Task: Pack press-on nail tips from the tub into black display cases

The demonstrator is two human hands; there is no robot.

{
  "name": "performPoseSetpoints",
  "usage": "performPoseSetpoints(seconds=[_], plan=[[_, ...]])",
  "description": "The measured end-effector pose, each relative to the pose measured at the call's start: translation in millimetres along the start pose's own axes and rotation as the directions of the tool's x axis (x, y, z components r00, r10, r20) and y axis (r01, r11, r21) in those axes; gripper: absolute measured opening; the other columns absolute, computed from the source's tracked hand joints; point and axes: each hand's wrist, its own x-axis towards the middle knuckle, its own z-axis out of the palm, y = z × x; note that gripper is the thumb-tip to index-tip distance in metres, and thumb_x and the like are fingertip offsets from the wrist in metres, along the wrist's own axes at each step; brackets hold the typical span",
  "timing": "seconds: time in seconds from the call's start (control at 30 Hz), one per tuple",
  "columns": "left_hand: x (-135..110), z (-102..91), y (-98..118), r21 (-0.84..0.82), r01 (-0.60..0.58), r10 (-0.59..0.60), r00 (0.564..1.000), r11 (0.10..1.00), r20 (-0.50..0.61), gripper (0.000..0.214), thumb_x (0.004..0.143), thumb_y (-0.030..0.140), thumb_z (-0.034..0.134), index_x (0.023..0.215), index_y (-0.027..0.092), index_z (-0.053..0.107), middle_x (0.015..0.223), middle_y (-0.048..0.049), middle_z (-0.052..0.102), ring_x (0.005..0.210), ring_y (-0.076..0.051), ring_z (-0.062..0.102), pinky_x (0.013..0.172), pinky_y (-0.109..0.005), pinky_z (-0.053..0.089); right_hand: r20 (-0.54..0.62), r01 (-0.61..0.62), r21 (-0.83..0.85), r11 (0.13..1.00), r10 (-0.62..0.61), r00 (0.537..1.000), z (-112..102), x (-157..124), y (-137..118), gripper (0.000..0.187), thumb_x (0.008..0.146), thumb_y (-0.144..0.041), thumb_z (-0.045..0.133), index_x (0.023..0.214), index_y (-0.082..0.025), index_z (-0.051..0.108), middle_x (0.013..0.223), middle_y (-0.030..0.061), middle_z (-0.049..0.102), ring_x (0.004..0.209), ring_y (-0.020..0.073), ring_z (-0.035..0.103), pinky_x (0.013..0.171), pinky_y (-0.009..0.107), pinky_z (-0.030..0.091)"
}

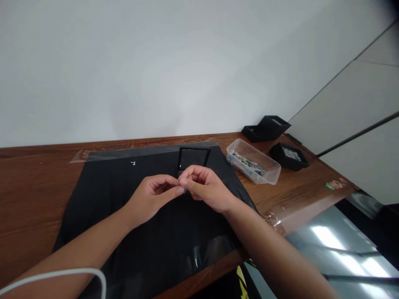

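My left hand [157, 195] and my right hand [207, 189] meet above the black mat [131, 257], fingertips pinched together. Between them is something small; only a bit of it shows under the fingertips, too little to name. Just behind my right hand stands a small black box with its framed, clear-looking lid [194, 158] raised; my fingers hide much of its lower part. Farther left on the mat lie tiny white pieces [133, 163], apart from both hands.
To the right, a clear plastic tub [274, 176] holds many small packets or parts. Black open boxes [271, 128] stand by the wall, and another black box [288, 157] with pale contents sits nearer. Colourful stickers [336, 184] and a crumpled clear wrapper [272, 220] lie near the table's right edge.
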Motion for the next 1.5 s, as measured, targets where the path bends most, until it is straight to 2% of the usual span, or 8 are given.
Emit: performPoseSetpoints(seconds=[0.13, 0.23, 0.33, 0.53, 0.83, 1.0, 1.3, 1.5], plan=[[0.3, -0.3, 1.0, 0.009, 0.007, -0.007, 1.0, 1.0, -0.007, 0.013, 0.077, 0.034, 0.084, 0.083, 0.022, 0.081, 0.08, -0.0024, 0.08, 0.078, -0.017, 0.072, 0.077, -0.028, 0.057, -0.003, 0.053, -0.022, 0.998, -0.053, 0.999, 1.5, 0.5, -0.3, 0.033, 0.077, -0.043, 0.086, 0.084, -0.017, 0.066, 0.061, -0.0068, 0.055, 0.049, 0.0039, 0.039, 0.043, 0.017, 0.027], [1.0, -0.3, 2.9, -0.02, 0.032, -0.033, 0.999, 0.999, -0.017, 0.016, 0.077, 0.037, 0.084, 0.08, 0.022, 0.081, 0.076, -0.0016, 0.078, 0.073, -0.015, 0.07, 0.072, -0.026, 0.056, -0.035, 0.121, -0.077, 0.99, -0.124, 0.992, 0.9, -0.2, 1.3, 0.03, 0.082, -0.042, 0.081, 0.096, -0.017, 0.07, 0.066, -0.0053, 0.057, 0.053, 0.0056, 0.045, 0.048, 0.019, 0.033], [1.1, -1.3, 2.7, -0.069, 0.048, -0.053, 0.997, 0.996, -0.059, 0.021, 0.077, 0.042, 0.085, 0.081, 0.022, 0.081, 0.074, -0.001, 0.077, 0.07, -0.014, 0.068, 0.069, -0.024, 0.056, -0.102, 0.186, -0.208, 0.96, -0.211, 0.972, -1.1, -1.7, 4.0, 0.031, 0.086, -0.04, 0.077, 0.107, -0.018, 0.072, 0.067, -0.0052, 0.055, 0.055, 0.0065, 0.044, 0.052, 0.021, 0.033], [0.8, -4.2, -2.3, -0.113, 0.062, -0.071, 0.994, 0.992, -0.081, 0.027, 0.079, 0.047, 0.084, 0.086, 0.021, 0.082, 0.077, -0.0032, 0.077, 0.074, -0.015, 0.069, 0.074, -0.027, 0.057, -0.148, 0.243, -0.524, 0.817, -0.368, 0.918, 0.6, -5.9, 5.2, 0.026, 0.084, -0.034, 0.079, 0.105, -0.019, 0.075, 0.067, -0.0051, 0.053, 0.053, 0.0068, 0.036, 0.051, 0.023, 0.032], [2.6, -6.6, -4.5, -0.033, 0.016, -0.019, 0.996, 0.999, -0.091, 0.02, 0.08, 0.04, 0.081, 0.081, 0.02, 0.081, 0.074, -0.0033, 0.075, 0.072, -0.016, 0.064, 0.073, -0.029, 0.054, -0.045, 0.34, -0.716, 0.609, -0.527, 0.849, 3.1, -7.4, 6.5, 0.016, 0.09, -0.033, 0.074, 0.103, -0.023, 0.077, 0.071, -0.0021, 0.06, 0.056, 0.0092, 0.045, 0.057, 0.025, 0.04], [2.0, -7.6, -3.9, -0.003, -0.004, 0.004, 0.994, 1.0, -0.105, 0.019, 0.08, 0.039, 0.081, 0.075, 0.021, 0.08, 0.07, -0.0021, 0.072, 0.069, -0.015, 0.061, 0.071, -0.028, 0.052, -0.024, 0.351, -0.749, 0.562, -0.552, 0.833, 2.4, -8.0, 7.1, 0.016, 0.093, -0.032, 0.07, 0.103, -0.022, 0.076, 0.071, -0.0012, 0.062, 0.058, 0.0099, 0.048, 0.059, 0.025, 0.042], [1.9, -10.0, -5.4, -0.029, 0.002, -0.004, 0.997, 1.0, -0.076, 0.034, 0.084, 0.052, 0.076, 0.076, 0.02, 0.08, 0.074, -0.0045, 0.074, 0.073, -0.017, 0.063, 0.073, -0.03, 0.052, -0.024, 0.313, -0.764, 0.564, -0.51, 0.86, 3.4, -9.2, 3.3, 0.019, 0.098, -0.032, 0.062, 0.107, -0.022, 0.076, 0.078, 0.0021, 0.069, 0.062, 0.0119, 0.055, 0.061, 0.026, 0.043], [3.4, -11.1, -5.2, -0.027, 0.022, -0.024, 0.997, 0.999, -0.067, 0.031, 0.083, 0.052, 0.078, 0.076, 0.021, 0.081, 0.073, -0.0034, 0.074, 0.073, -0.016, 0.062, 0.074, -0.029, 0.052, 0.001, 0.323, -0.756, 0.57, -0.492, 0.871, 1.4, -9.1, 3.0, 0.019, 0.097, -0.03, 0.063, 0.108, -0.021, 0.076, 0.08, 0.0024, 0.07, 0.062, 0.0115, 0.055, 0.061, 0.025, 0.043]])
